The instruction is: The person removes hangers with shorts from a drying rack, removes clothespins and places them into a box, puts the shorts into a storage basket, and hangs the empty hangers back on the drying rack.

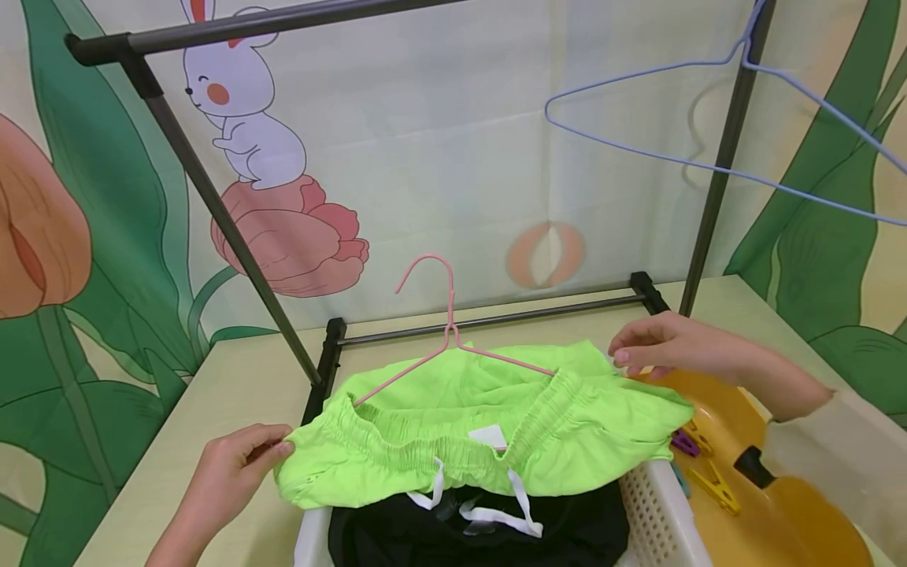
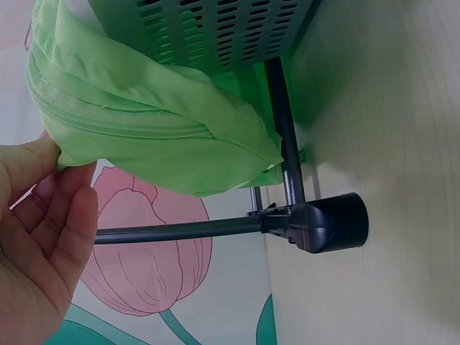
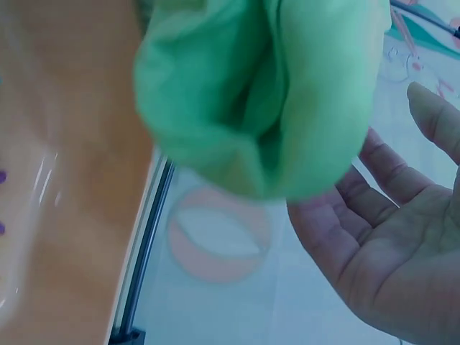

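Bright green shorts with an elastic waistband and white drawstrings lie over the front of a white basket. Inside their waistband is a pink hanger, its hook pointing up. My left hand pinches the left edge of the shorts between thumb and fingers; the left wrist view shows this grip close to a zipper. At the far right side of the shorts, my right hand is held with relaxed fingers. Its thumb stands apart from the fingers in the right wrist view, with the green cloth beside the fingertips.
Black clothing lies in the basket below the shorts. A dark metal rack stands behind, and a blue hanger hangs at its right. To the right, an orange tub contains several clothespins, including a yellow clothespin.
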Available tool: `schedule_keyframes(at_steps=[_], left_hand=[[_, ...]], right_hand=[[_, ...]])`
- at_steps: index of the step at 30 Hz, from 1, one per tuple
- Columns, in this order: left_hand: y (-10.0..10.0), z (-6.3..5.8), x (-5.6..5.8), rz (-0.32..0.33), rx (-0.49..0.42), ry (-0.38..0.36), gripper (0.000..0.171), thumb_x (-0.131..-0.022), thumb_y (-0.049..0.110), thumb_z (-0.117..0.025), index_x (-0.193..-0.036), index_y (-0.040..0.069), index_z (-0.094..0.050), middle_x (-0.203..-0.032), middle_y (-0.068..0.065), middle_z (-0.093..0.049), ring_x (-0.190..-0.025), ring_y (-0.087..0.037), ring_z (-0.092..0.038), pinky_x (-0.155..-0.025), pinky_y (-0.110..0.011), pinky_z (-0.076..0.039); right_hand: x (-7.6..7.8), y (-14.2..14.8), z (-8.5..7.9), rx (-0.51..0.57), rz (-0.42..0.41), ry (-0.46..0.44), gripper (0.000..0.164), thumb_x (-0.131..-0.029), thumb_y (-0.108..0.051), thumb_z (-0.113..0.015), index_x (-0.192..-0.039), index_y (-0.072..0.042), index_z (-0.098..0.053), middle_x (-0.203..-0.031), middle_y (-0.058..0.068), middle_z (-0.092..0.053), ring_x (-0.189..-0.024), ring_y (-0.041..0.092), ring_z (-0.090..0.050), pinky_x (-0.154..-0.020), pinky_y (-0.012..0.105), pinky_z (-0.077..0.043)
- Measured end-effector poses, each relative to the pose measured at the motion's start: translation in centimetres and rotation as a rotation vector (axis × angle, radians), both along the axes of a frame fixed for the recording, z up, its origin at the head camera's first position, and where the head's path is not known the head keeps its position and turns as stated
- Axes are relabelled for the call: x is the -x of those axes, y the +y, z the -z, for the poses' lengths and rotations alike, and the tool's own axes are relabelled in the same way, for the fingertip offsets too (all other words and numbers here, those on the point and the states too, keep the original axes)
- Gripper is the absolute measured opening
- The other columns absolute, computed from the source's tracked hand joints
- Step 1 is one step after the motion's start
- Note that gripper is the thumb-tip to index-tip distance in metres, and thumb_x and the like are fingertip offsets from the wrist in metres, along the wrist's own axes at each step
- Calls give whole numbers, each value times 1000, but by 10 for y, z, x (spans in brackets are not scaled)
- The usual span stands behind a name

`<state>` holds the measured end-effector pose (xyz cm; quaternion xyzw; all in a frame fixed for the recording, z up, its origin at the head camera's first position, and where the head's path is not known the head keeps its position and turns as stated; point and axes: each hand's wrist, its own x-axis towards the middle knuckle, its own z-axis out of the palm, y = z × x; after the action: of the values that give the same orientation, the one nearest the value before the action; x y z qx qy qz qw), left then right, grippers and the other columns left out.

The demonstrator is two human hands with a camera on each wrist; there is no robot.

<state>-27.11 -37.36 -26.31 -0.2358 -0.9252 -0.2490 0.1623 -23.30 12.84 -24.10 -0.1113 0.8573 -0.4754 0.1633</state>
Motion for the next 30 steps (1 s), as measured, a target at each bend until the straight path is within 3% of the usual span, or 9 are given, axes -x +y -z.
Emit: schedule_keyframes(at_steps=[10, 18, 24, 30], left_hand=[[0, 0, 0, -2, -1, -6, 14, -72, 0, -68, -82, 9, -67, -73, 4, -61, -58, 3, -42, -51, -18, -40], [0, -1, 0, 3, 4, -9, 14, -73, 0, -67, -83, 10, -67, -72, 4, -60, -58, 3, -43, -52, -18, -40], [1, -2, 0, -3, 2, -37, 14, -74, 1, -67, -84, 10, -67, -72, 4, -61, -58, 3, -42, -51, -18, -40], [2, -5, 1, -12, 12, -93, 13, -77, 3, -65, -87, 9, -66, -73, 3, -61, -58, 2, -44, -52, -18, -40]], right_hand=[[-1, -19, -6, 62, -86, 7, 39, -89, -25, -52, -113, 5, -51, -101, 13, -58, -87, 21, -53, -73, 31, -48], [0, -31, -6, 17, -102, -14, 36, -88, -27, -54, -112, 0, -54, -110, 10, -58, -94, 19, -54, -77, 30, -44], [3, -37, -5, 18, -142, 28, 33, -86, -22, -57, -108, 2, -55, -95, 7, -61, -85, 16, -53, -75, 27, -44], [5, -43, -3, 6, -147, 31, 27, -84, -10, -57, -107, 4, -54, -81, 3, -54, -75, 14, -48, -69, 24, -42]])
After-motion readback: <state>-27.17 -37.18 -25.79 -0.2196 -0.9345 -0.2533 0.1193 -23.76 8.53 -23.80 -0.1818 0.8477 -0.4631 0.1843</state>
